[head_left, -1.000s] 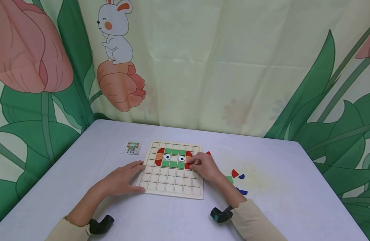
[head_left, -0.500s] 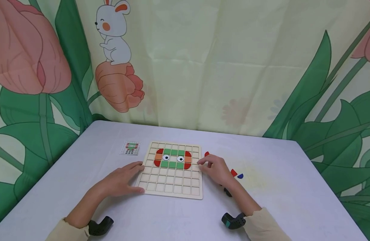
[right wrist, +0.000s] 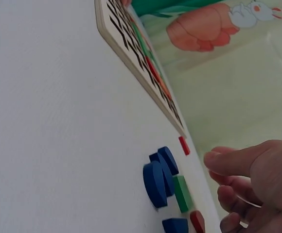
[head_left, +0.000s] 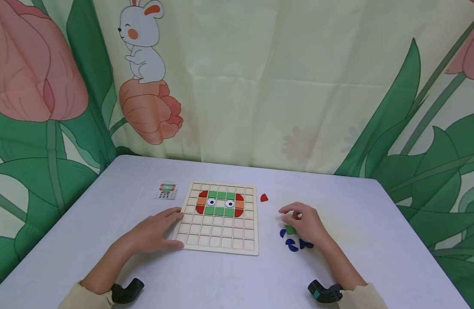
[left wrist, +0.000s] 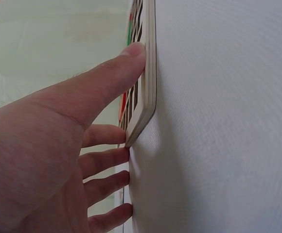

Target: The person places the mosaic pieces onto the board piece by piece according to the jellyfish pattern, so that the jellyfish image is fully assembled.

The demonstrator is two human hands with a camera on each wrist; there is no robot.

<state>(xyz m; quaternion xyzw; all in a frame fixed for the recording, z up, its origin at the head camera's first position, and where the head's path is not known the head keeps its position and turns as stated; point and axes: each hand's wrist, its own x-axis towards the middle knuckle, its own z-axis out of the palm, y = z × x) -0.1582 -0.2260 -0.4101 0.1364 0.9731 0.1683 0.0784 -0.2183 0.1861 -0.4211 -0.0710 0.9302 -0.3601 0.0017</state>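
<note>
Lying nearest, blue pieces (head_left: 293, 248) dot the frame's lower right; the left hand (head_left: 153, 231), relaxed and gripping nothing, touches the grid board (head_left: 218, 231), lower centre; the right hand (head_left: 307, 222) hovers near a green tile (head_left: 290, 230), loosely curled, nothing visibly held; beyond, a red piece (head_left: 264, 198), then a card (head_left: 165, 190) left of centre.

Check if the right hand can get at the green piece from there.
Probably yes: the right hand is close to the green piece, seems to hold nothing, and no other piece lies on top, though blue pieces sit right beside it.
</note>
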